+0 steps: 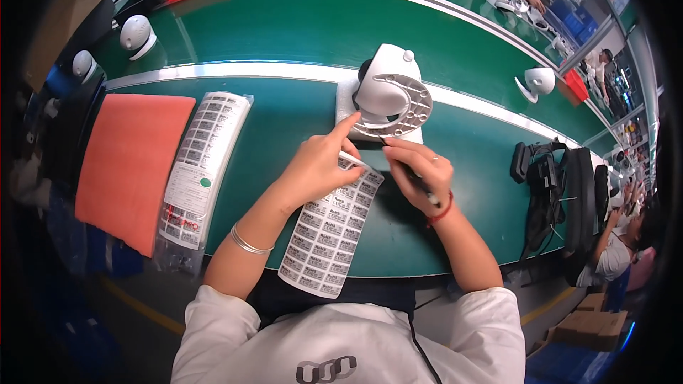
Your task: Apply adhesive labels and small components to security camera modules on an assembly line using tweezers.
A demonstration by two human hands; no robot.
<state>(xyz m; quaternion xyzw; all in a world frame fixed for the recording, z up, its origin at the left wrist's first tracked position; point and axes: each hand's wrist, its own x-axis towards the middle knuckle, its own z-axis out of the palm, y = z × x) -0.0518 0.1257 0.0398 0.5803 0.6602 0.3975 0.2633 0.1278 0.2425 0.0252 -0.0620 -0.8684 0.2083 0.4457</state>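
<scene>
A white device with a rounded head (388,92) lies tipped on a white foam block (346,103), its round ribbed base (416,115) facing me. My left hand (324,163) stretches its index finger to the near edge of that base. Its thumb and other fingers close on the top of a white sheet of printed labels (329,235), which slants down past the table's front edge. Close by on the right, my right hand (420,174) grips a slim dark pen-like tool (425,188), its thin tip at the base's lower rim. The tool's exact kind is unclear.
Left on the green table (277,110) lie an orange foam sheet (131,163) and a bagged stack of labels (203,163). Black straps and gear (546,195) lie right. Beyond the white rail, similar white devices (137,34) stand on a green surface. Other people work farther off.
</scene>
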